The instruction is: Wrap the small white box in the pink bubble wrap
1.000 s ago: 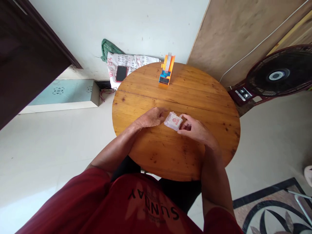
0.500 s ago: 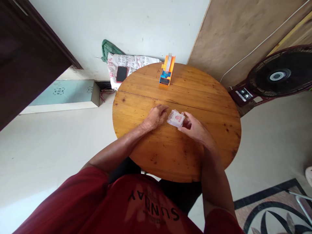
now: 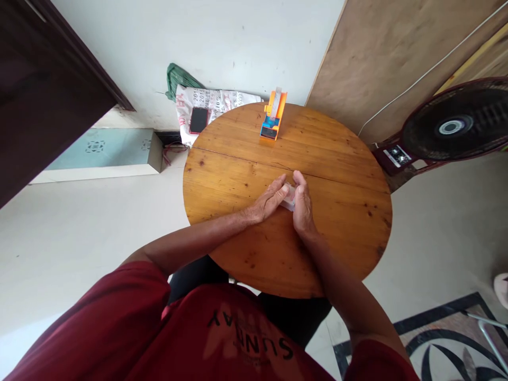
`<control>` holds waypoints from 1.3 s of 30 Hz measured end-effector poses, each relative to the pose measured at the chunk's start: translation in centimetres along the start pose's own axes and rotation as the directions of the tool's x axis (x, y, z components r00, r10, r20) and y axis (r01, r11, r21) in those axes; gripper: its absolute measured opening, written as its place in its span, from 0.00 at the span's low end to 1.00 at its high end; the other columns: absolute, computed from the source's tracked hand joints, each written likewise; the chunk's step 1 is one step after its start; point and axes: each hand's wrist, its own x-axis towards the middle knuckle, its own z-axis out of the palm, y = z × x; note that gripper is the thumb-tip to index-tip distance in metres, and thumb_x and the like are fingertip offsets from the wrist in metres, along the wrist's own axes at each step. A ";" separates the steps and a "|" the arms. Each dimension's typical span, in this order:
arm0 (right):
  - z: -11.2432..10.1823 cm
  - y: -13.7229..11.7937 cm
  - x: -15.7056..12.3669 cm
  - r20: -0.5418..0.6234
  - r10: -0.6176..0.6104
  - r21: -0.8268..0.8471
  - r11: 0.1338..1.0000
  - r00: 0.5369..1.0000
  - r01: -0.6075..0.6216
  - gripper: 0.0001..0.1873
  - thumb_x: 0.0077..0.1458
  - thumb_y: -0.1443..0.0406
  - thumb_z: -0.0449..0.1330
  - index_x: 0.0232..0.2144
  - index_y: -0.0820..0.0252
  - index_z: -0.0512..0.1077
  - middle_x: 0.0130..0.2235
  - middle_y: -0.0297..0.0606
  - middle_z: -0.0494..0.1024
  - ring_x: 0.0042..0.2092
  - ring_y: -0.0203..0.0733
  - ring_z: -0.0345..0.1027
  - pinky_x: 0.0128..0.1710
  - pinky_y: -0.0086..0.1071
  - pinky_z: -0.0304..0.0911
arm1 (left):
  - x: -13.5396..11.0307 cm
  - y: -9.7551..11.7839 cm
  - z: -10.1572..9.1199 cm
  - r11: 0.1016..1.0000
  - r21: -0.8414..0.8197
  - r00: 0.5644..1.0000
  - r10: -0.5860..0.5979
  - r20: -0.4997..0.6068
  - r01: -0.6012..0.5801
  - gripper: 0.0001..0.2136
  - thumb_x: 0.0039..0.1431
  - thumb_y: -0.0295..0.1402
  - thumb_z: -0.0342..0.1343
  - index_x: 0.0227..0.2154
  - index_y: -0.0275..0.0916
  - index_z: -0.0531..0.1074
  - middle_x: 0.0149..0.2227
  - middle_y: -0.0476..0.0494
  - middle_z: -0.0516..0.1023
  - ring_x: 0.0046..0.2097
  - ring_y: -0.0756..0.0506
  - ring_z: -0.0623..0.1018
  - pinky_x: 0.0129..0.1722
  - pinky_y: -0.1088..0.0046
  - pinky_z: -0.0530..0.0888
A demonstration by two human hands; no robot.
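A small whitish block-shaped pack in clear wrap [image 3: 290, 199], with a faint red print on top, lies on the round wooden table between my hands. My left hand [image 3: 270, 201] lies along its left side, fingers together and thumb at its upper face. From the right, my right hand [image 3: 302, 203] stands on edge against it, fingers pointing forward. Between them the two hands clasp the pack and cover most of it. Farther back on the table stands an orange and blue tape dispenser [image 3: 273, 116] with a clear roll or strip sticking up.
The round wooden table [image 3: 238, 243] is in front of me. A black phone [image 3: 199, 120] rests on a printed white sack [image 3: 184, 114] beyond its left edge, near a green bag [image 3: 180, 79]. To the right is a large fan [image 3: 452, 127].
My right hand has swung from gripping the pack's right end to lying upright along its side. My left hand has moved right onto the pack.
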 end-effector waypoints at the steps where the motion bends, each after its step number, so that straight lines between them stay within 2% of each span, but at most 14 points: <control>1: 0.2 0.0 -0.1 -0.002 -0.004 0.011 1.000 1.000 0.004 0.41 0.65 0.40 0.38 0.69 0.56 0.56 0.71 0.43 0.58 0.71 0.45 0.51 0.71 0.44 0.50 | 0.1 -0.2 0.1 1.000 0.005 1.000 0.008 0.010 -0.008 0.30 0.68 0.48 0.45 0.68 0.38 0.58 0.73 0.42 0.54 0.74 0.41 0.51 0.74 0.64 0.48; 5: 0.4 -0.1 -0.4 0.019 0.020 0.033 0.999 1.000 -0.020 0.41 0.65 0.40 0.37 0.70 0.54 0.52 0.73 0.41 0.54 0.71 0.45 0.53 0.69 0.44 0.57 | 0.2 -0.8 0.4 1.000 0.003 0.999 0.030 0.036 -0.030 0.32 0.67 0.49 0.47 0.69 0.38 0.57 0.73 0.43 0.52 0.75 0.42 0.48 0.75 0.65 0.44; 10: 0.2 0.4 -0.1 0.021 -0.036 -0.020 0.999 0.999 0.036 0.42 0.64 0.38 0.35 0.70 0.52 0.54 0.72 0.41 0.56 0.72 0.44 0.49 0.70 0.43 0.52 | 0.3 -0.9 0.4 0.997 -0.056 0.999 0.053 -0.002 -0.053 0.31 0.65 0.50 0.49 0.66 0.42 0.61 0.71 0.45 0.58 0.74 0.40 0.51 0.75 0.61 0.47; 14: 0.1 1.0 0.4 0.000 -0.037 -0.007 0.999 0.999 0.037 0.42 0.64 0.39 0.34 0.69 0.52 0.57 0.70 0.42 0.60 0.70 0.44 0.54 0.68 0.42 0.55 | 0.4 -0.5 0.2 0.997 -0.072 0.999 0.027 -0.019 -0.029 0.30 0.67 0.50 0.47 0.66 0.39 0.62 0.71 0.41 0.59 0.73 0.38 0.55 0.74 0.58 0.50; 17: 0.0 1.4 1.0 -0.058 0.025 0.030 0.999 0.998 -0.023 0.42 0.65 0.40 0.31 0.68 0.55 0.58 0.68 0.45 0.62 0.69 0.44 0.56 0.66 0.42 0.57 | 1.0 -0.2 -0.4 0.976 -0.216 0.999 0.009 -0.043 -0.018 0.29 0.69 0.47 0.44 0.66 0.33 0.60 0.70 0.35 0.60 0.71 0.39 0.60 0.72 0.61 0.57; 20: -0.1 1.6 1.3 -0.115 0.112 0.138 0.986 0.987 -0.095 0.45 0.64 0.40 0.29 0.67 0.59 0.59 0.67 0.50 0.64 0.68 0.46 0.59 0.65 0.44 0.59 | 2.0 -0.2 -1.0 0.928 -0.373 0.993 -0.058 -0.099 0.017 0.26 0.71 0.42 0.39 0.63 0.31 0.62 0.68 0.31 0.64 0.69 0.42 0.65 0.68 0.64 0.63; 23: 0.0 1.8 1.3 -0.121 0.157 0.220 0.967 0.980 -0.128 0.45 0.64 0.39 0.30 0.65 0.61 0.60 0.66 0.51 0.65 0.67 0.47 0.61 0.65 0.46 0.59 | 2.4 -0.4 -1.1 0.902 -0.427 0.989 -0.113 -0.096 0.062 0.25 0.71 0.40 0.37 0.60 0.29 0.66 0.66 0.30 0.67 0.67 0.42 0.68 0.67 0.64 0.65; 28: 0.4 1.6 0.9 -0.033 0.135 0.199 0.972 0.990 -0.126 0.43 0.64 0.39 0.31 0.65 0.57 0.60 0.68 0.47 0.63 0.69 0.45 0.57 0.66 0.43 0.57 | 1.5 -0.9 0.2 0.925 -0.380 0.999 -0.045 -0.029 0.031 0.24 0.71 0.42 0.41 0.62 0.35 0.66 0.65 0.36 0.69 0.66 0.41 0.69 0.64 0.62 0.69; 31: 0.4 1.2 0.8 0.010 0.121 0.217 0.969 0.993 -0.121 0.43 0.65 0.41 0.27 0.66 0.58 0.59 0.70 0.47 0.60 0.70 0.45 0.54 0.68 0.42 0.55 | 1.1 -0.9 0.5 0.951 -0.308 1.000 -0.021 0.010 0.023 0.24 0.73 0.41 0.37 0.64 0.34 0.62 0.64 0.34 0.69 0.65 0.40 0.70 0.62 0.63 0.70; 33: 0.4 0.9 0.8 0.024 0.097 0.272 0.957 0.995 -0.100 0.43 0.65 0.41 0.29 0.66 0.58 0.59 0.70 0.47 0.59 0.71 0.45 0.52 0.69 0.43 0.52 | 1.0 -0.9 0.5 0.960 -0.277 0.999 -0.032 0.033 0.040 0.25 0.74 0.40 0.35 0.66 0.34 0.61 0.65 0.35 0.69 0.65 0.41 0.70 0.61 0.64 0.70; 36: 0.4 0.8 0.8 0.027 0.085 0.344 0.935 0.996 -0.089 0.42 0.64 0.38 0.34 0.65 0.56 0.62 0.70 0.45 0.61 0.71 0.47 0.52 0.70 0.47 0.49 | 0.9 -1.0 0.6 0.935 -0.350 0.998 -0.048 0.039 0.059 0.25 0.73 0.42 0.39 0.66 0.37 0.62 0.65 0.39 0.69 0.66 0.41 0.68 0.63 0.66 0.68; 39: 0.6 0.8 0.8 -0.002 0.094 0.419 0.904 0.996 -0.085 0.42 0.62 0.35 0.39 0.60 0.54 0.68 0.67 0.44 0.66 0.69 0.49 0.55 0.70 0.48 0.50 | 0.6 -1.0 0.9 0.868 -0.489 0.996 -0.089 0.011 0.083 0.24 0.69 0.44 0.47 0.63 0.40 0.66 0.65 0.42 0.69 0.68 0.40 0.65 0.66 0.65 0.65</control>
